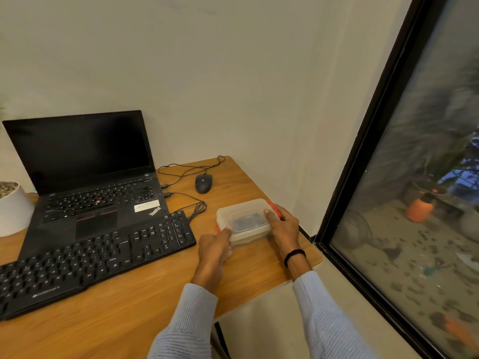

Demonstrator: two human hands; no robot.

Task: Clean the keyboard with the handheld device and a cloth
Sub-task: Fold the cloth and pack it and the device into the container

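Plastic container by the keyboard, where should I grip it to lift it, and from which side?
Grip the container at its two short ends, by the orange latches, coming in from above at each end. It lies flat and shallow on the desk; the left hand and right hand hold it there.

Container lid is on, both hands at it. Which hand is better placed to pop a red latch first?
Right, probably. The right hand curls round the container end, fingers over the red latch. The left hand holds the opposite end and can steady it.
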